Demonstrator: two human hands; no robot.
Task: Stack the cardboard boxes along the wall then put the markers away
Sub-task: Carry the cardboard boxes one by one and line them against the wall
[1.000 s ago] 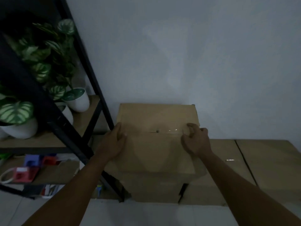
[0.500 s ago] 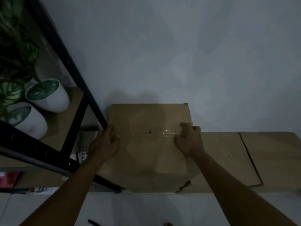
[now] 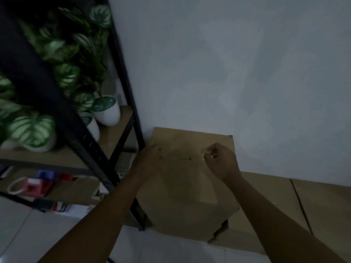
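The cardboard box [image 3: 190, 179] sits right under my fingers, its far edge against the pale wall [image 3: 228, 73], stacked on top of another box whose corner shows below it. Beyond my right hand, more flat boxes [image 3: 313, 202] lie in a row along the same wall, lower than the one I touch. Below my wrists the floor [image 3: 34, 234] is white tile, and the room is dim.

To the left of my left hand stands a black metal shelf [image 3: 121, 73], one post just beside the box. White pots [image 3: 108, 114] with striped green leaves sit on its wooden board; a lower board holds small red and blue things, too dark to name.

My left hand [image 3: 150, 160] rests on the box's left top edge, fingers curled over the side, gripping it. My right hand [image 3: 221, 160] is half closed over the top near the tape seam, fingertips pinched together; whether it holds anything I cannot tell. Both arms reach forward, bare.
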